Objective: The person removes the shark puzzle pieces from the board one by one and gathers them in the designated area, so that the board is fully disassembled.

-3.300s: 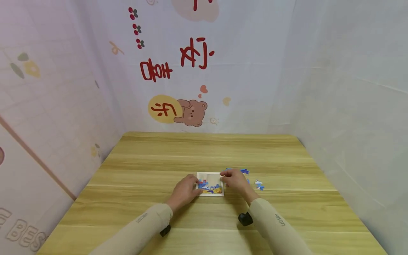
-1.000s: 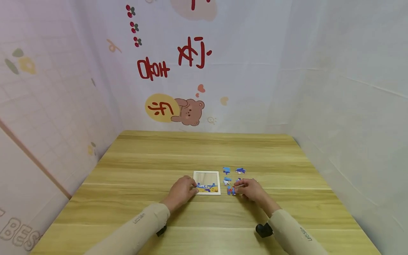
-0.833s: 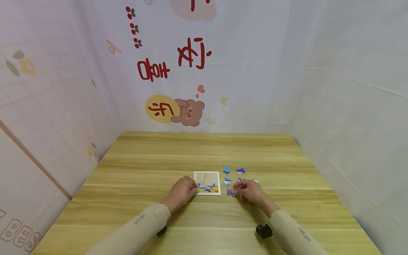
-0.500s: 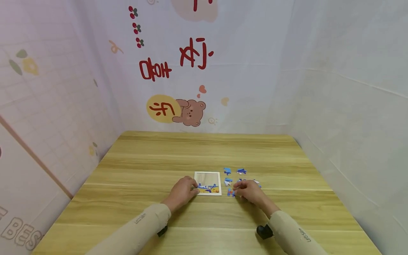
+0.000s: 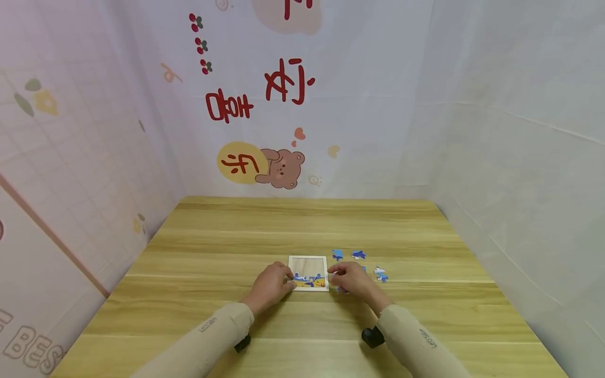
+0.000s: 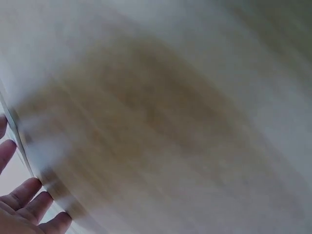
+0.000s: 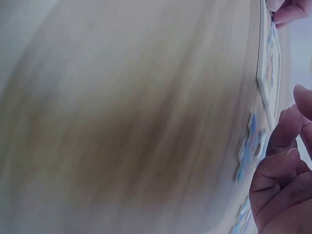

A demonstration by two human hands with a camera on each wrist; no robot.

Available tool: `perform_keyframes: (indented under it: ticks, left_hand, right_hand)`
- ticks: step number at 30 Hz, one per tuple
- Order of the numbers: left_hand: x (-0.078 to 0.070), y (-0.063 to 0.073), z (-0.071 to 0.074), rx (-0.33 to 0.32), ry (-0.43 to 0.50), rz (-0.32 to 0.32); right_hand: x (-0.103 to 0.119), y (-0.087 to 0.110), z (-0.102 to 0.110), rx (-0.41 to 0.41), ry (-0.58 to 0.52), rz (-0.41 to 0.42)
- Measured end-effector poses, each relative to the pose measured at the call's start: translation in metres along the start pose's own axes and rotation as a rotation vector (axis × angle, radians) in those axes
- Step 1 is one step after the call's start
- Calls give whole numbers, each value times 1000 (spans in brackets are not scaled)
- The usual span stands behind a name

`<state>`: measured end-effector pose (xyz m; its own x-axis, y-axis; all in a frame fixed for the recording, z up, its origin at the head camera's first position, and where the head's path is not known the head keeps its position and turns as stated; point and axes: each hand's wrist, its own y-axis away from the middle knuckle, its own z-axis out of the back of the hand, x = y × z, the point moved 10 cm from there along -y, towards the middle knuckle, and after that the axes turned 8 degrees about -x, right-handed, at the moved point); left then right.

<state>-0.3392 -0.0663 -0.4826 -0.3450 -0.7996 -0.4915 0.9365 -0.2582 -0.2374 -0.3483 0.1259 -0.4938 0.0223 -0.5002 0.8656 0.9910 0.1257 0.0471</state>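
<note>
A shallow white-rimmed puzzle frame [image 5: 308,257] lies flat on the table. Yellow and blue pieces fill its lower part, and bare wood shows above them. My left hand [image 5: 270,283] holds the frame's left side, fingers and thumb at the edge; fingertips [image 6: 41,204] lie along that edge in the left wrist view. Just beyond the opposite side, my right hand [image 5: 352,278] hovers low over loose puzzle pieces [image 5: 337,254], partly covering them. Its fingers are curled [image 7: 280,170] in the right wrist view, and whether a piece sits between the fingertips is hidden.
More loose pieces lie right of the frame: a dark blue one [image 5: 358,254] and a blue-white one [image 5: 381,274]. Wood-grain table [image 5: 227,226] surrounds everything. Printed cloth walls [image 5: 368,121] rise behind and at both sides. Black wrist devices [image 5: 373,337] hang under my sleeves.
A red-and-blue section seen in the frame earliest is gone from it; red-and-blue pieces later lay on the right. My right hand went right to them, then back left toward the frame. Left hand stayed.
</note>
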Motion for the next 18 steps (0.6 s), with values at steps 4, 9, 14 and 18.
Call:
perform_keyframes:
  ticks: [4,9,14,18]
  left_hand:
    - [-4,-1,0,-9,-17,10]
    - [-15,-7,-4,-14,-49,-15]
    - [-25,-8,-11,-14,-82,-78]
    - [-27,-7,-14,-24,-96,-99]
  right_hand:
    - [5,-4,-10,12,26,8]
    - [7,-10,-17,11,55,22]
    - [6,-11,-18,8,88,14]
    - [6,-13,-18,5,113,20]
